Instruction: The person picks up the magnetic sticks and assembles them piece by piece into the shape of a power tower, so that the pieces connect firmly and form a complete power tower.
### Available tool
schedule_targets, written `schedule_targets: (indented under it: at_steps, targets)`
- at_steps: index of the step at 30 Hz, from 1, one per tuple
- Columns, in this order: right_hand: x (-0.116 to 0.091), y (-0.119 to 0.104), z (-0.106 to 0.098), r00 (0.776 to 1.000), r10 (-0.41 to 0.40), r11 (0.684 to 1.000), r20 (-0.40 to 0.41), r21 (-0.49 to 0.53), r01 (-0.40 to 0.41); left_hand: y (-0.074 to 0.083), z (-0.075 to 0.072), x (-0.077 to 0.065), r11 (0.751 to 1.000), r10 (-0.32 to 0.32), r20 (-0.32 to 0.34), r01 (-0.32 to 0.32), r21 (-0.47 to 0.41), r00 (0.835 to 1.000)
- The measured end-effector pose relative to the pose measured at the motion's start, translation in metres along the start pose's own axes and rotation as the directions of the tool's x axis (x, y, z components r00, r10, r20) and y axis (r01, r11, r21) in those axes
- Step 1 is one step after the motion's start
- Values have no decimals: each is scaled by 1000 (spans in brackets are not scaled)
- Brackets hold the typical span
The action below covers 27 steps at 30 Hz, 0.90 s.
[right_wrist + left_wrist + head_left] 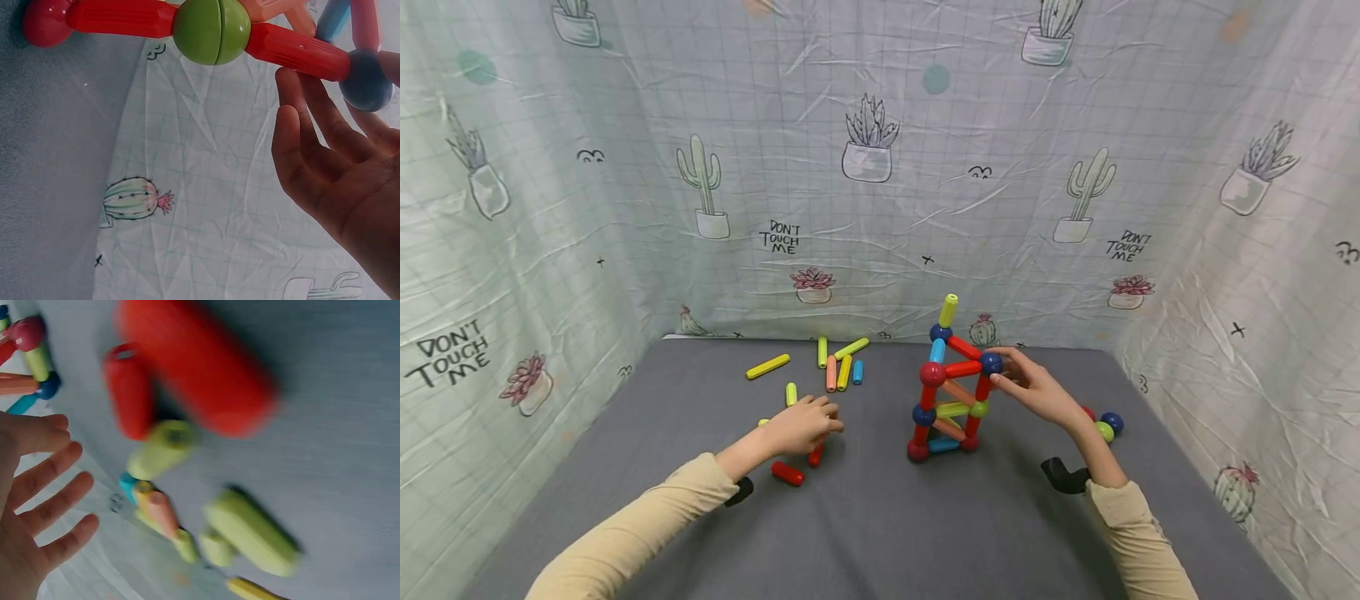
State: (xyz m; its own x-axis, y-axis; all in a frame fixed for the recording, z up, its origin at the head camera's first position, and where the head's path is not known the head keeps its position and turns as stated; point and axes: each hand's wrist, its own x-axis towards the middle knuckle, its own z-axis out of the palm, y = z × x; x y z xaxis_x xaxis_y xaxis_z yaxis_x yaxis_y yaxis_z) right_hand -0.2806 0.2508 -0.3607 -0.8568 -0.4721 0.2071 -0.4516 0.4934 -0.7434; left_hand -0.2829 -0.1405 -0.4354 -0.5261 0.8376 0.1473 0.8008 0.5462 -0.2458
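Observation:
A tower of coloured rods and balls [928, 395] stands upright right of the middle of the table. My right hand [1033, 390] pinches the dark blue ball [992, 363] at its upper right corner; in the right wrist view the thumb is at that ball [365, 81], with fingers beside the red rod [299, 52]. A yellow-green rod [948, 310] points up from the blue ball at the tower's top. Over loose rods at the left hovers my left hand [801, 427], fingers apart and holding nothing in the left wrist view. Below it lie two red rods [787, 474], one partly hidden.
Behind the left hand lie several loose rods: yellow [767, 367], yellow-green [852, 348], orange [831, 374] and a short blue one [858, 372]. Loose balls [1112, 423] rest beyond the right forearm. A printed cloth [880, 225] walls in the grey table [880, 517].

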Motion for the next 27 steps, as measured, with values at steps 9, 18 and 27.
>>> schedule_targets:
  at_steps: [9,18,27]
  targets:
    - [-2,0,2,1000,9,1000,5,7,-10,3,16,-33,978,63,18,-65,200,998]
    - [-1,1,3,1000,12,1000,7,-4,-12,11,19,-21,952,107,-20,-97,289,994]
    - [-1,1,3,1000,-3,1000,2,6,3,14,-22,31,905,-211,-323,59,-421,923]
